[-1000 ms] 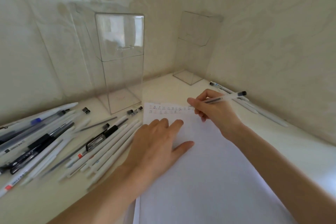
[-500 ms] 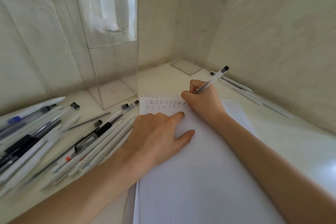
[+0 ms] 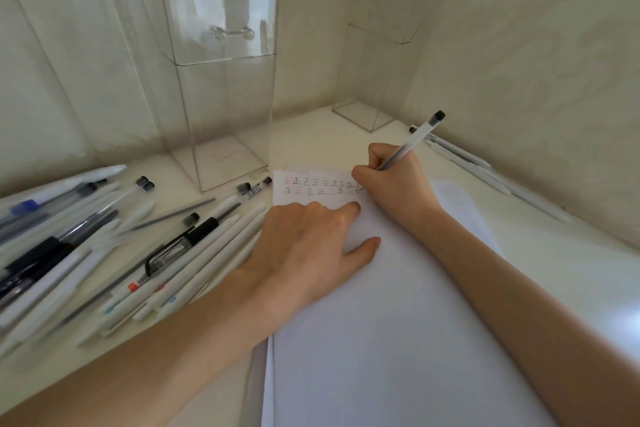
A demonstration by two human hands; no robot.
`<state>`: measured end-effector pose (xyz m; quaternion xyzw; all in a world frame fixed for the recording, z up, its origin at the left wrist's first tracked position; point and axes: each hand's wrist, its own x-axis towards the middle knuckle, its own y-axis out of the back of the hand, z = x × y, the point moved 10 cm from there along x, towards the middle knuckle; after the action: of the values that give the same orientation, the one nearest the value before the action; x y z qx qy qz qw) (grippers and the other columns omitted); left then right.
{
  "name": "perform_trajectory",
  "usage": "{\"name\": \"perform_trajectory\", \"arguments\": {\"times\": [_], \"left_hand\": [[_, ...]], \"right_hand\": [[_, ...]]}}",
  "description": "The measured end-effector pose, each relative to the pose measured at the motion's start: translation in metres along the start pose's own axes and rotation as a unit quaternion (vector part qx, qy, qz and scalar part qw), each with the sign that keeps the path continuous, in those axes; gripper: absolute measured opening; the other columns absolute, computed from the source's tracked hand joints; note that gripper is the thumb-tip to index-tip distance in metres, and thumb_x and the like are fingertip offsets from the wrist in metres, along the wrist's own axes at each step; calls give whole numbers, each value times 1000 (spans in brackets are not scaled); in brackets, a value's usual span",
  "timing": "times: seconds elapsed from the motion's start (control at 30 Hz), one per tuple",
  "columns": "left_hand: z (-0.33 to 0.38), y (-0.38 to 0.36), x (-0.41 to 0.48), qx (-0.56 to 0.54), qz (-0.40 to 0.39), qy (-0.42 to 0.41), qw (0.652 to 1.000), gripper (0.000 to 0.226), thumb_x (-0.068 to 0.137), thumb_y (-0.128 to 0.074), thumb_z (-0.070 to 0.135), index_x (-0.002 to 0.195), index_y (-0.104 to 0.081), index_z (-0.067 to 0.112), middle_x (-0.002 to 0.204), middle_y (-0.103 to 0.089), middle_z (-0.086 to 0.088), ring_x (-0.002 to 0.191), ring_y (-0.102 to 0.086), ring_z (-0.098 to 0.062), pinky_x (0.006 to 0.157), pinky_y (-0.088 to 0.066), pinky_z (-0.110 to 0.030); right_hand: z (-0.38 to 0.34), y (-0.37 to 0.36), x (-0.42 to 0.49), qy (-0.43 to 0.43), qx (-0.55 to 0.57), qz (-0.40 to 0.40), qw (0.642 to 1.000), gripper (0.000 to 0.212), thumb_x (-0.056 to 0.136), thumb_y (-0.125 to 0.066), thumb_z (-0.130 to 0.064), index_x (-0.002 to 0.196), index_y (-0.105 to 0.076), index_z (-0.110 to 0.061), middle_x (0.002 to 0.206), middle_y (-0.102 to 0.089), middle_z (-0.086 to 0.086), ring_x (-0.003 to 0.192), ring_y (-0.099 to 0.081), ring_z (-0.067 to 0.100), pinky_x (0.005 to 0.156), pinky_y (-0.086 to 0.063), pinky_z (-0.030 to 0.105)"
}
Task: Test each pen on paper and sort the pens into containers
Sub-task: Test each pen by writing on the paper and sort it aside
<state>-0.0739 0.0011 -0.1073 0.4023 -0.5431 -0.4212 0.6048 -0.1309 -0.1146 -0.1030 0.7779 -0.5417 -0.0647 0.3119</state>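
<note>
**Ink Test Status**

The paper [image 3: 381, 322] bears two rows [image 3: 311, 185] of "正", red and dark, at its far edge. The right hand [image 3: 391, 184] grips the clear pen [image 3: 412, 140] in curled fingers, tip at the rows, black end slanting up-right. The left hand [image 3: 304, 253] lies flat on the paper, fingers straight.

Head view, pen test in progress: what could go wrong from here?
1. The right hand covers the spot where the pen meets the paper, so a faint mark could be misjudged among the crowded test marks.
2. The left hand rests right beside the loose pens; a shift may scatter them.
3. The tall clear container could tip if bumped.
</note>
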Motion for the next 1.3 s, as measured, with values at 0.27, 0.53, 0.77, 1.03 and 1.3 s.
{"name": "perform_trajectory", "arguments": {"times": [0.27,0.53,0.77,1.03,1.3], "left_hand": [[1,0,0,1,6,-2,1000,51,87,-27,66,122,-46,33,94,-64,2,87,-61,-24,59,-29,-30],[0,-2,0,0,9,-2,1000,51,86,-27,66,121,-45,33,94,-64,1,87,-61,-24,59,-30,-31],[-1,-2,0,-10,12,-1,1000,51,86,-26,66,120,-46,33,91,-65,2,85,-61,-23,59,-33,-30],[-1,8,-3,-38,21,11,999,49,90,-27,60,125,-38,27,89,-64,5,80,-62,-19,64,-42,-30],[-17,19,-7,-230,92,50,967,27,93,-35,21,119,-30,14,76,-44,3,66,-44,-16,58,-26,-26]], "right_hand": [[1,2,1,-4,9,8,1000,38,72,-55,-4,56,-24,-18,52,-22,-4,48,-19,8,47,-18,25],[-1,-1,-1,-2,14,-9,1000,36,72,-57,-4,56,-28,-17,51,-24,-4,45,-22,7,42,-19,19],[1,-1,-1,-17,0,-8,1000,37,73,-56,-6,56,-26,-18,51,-24,-5,46,-22,7,46,-21,23],[4,20,-6,-59,86,30,994,36,81,-71,-35,68,-44,-14,47,-39,0,38,-30,8,36,-24,18],[4,19,-35,-28,357,-57,932,23,97,-42,-8,96,-64,-2,80,-70,16,69,-59,19,61,-45,25]]}}
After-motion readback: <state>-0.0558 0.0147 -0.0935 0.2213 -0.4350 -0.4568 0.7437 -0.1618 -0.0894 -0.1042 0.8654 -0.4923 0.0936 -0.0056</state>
